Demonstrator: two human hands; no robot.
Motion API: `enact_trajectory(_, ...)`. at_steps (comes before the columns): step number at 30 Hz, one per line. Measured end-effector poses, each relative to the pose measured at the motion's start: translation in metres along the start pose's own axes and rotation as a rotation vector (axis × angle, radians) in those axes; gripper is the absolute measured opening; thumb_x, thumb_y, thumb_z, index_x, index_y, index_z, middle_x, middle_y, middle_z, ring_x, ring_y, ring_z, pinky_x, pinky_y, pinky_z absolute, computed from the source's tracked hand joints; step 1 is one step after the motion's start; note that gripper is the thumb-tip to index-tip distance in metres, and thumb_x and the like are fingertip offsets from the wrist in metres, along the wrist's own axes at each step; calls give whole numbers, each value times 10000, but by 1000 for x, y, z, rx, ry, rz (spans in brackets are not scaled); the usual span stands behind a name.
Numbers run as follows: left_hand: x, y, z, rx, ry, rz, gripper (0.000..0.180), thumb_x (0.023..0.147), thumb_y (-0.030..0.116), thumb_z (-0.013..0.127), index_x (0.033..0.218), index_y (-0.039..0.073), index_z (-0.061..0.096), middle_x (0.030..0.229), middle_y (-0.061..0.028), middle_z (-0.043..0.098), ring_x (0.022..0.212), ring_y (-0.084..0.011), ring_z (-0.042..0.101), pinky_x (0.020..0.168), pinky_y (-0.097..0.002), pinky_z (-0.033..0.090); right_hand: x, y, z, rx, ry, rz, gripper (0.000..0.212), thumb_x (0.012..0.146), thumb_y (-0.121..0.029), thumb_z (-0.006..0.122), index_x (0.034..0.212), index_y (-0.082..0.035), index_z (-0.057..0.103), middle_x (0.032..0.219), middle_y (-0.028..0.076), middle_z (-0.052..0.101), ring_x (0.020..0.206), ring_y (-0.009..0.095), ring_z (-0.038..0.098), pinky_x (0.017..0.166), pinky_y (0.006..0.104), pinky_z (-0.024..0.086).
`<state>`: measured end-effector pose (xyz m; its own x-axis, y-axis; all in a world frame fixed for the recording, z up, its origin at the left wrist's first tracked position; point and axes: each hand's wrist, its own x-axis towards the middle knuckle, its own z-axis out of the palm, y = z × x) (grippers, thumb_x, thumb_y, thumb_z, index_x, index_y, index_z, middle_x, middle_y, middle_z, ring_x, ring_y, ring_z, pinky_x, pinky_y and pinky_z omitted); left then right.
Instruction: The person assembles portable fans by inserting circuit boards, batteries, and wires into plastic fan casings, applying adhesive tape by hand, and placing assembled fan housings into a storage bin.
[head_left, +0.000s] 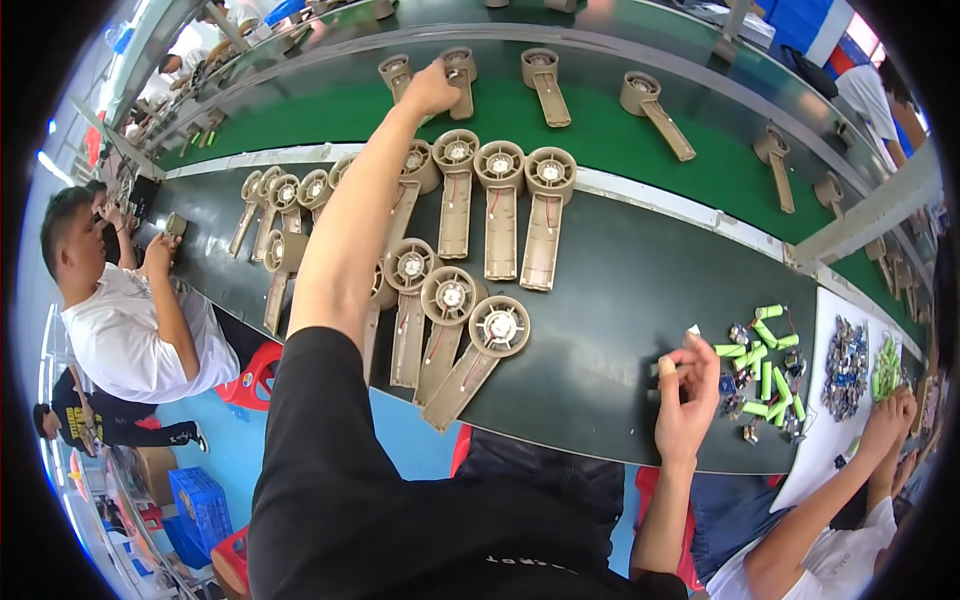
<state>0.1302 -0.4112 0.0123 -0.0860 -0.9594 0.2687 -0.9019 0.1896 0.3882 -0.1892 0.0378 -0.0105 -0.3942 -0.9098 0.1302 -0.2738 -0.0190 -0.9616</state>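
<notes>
My left hand (432, 90) reaches far across to the green conveyor belt, its fingers closed on a tan handheld-fan shell (460, 66). Another such shell (396, 70) lies just left of it. My right hand (688, 385) is raised over the near side of the dark table, fingers bent together around a small white piece (694, 330) that shows at the tips. Its thumb wears a tan covering. Several fan shells with open handles stand in rows on the table, one of them a near shell (500, 328). My left forearm hides part of the rows.
Right of my right hand lies a pile of green battery cells (768, 378) with small circuit boards. Beyond it, a white sheet (815, 440) holds more parts, where a co-worker's hands (890, 420) work. Another person (130, 300) sits at left. A metal post (865, 215) rises at right.
</notes>
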Motion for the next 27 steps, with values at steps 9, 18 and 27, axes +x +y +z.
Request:
enact_trajectory(9,1,-80,-32,155,-110,-477,566,830,444,579,1112,-39,668,1133,-236,668,1128,-375,617,953,-427,490,-1,-3,1,-69,-10,-35,378,899,5,622,1265,-9,530,902,18,590,687,45,489,636,193,402)
enact_trajectory(18,-34,-78,-111,150,-5,-8,374,843,190,569,1144,-31,581,950,-210,678,791,-377,645,736,-432,515,1,-1,-1,-56,-28,-92,394,878,25,644,1258,-18,551,878,17,618,664,43,508,613,205,429)
enact_trajectory(27,-327,198,-139,-673,-34,-27,383,966,118,459,1348,113,490,968,-17,621,659,-42,479,517,-180,372,14,-15,-108,-552,299,-148,148,876,-40,630,1015,-1,665,876,49,622,660,105,544,598,256,435)
